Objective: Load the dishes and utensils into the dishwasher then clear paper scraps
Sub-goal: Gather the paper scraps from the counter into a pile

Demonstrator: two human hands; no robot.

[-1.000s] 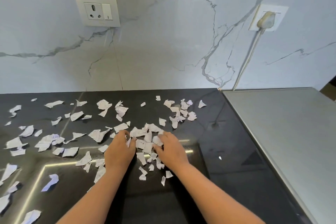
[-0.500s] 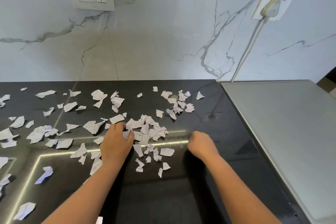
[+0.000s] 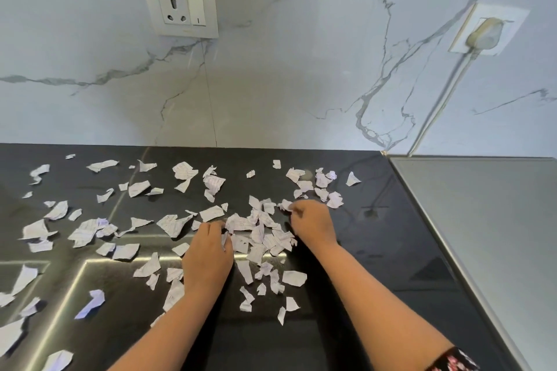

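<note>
**Both hands set low at the heap of paper scraps (image 3: 259, 232)**

Nearest you, both bare forearms reach up from the bottom edge and converge toward the middle of the black countertop (image 3: 376, 250). A patterned sleeve (image 3: 452, 361) shows at your right elbow.

Your left hand (image 3: 208, 253) lies knuckles up on the left edge of the heap. Its fingers are curled and pressed together, with the tips down among the paper. A scrap shows at its thumb side. Whether the hand actually grips anything cannot be told.

Your right hand (image 3: 313, 223) sits slightly farther out, at the heap's right edge. The wrist is bent inward and the fingers are curled. The fingertips pinch a small scrap at the hand's far left corner.

The scraps are thickest between your two hands. Loose pieces trail back toward you between the forearms. More are scattered widely to the left and in a smaller cluster beyond your right hand.

A grey surface (image 3: 482, 235) adjoins the countertop on the right.

On the marble wall (image 3: 286, 69) behind, a wall socket (image 3: 180, 7) sits left of centre. At the right is a plug (image 3: 485, 34), and its cord (image 3: 446, 96) runs down toward the counter.
</note>
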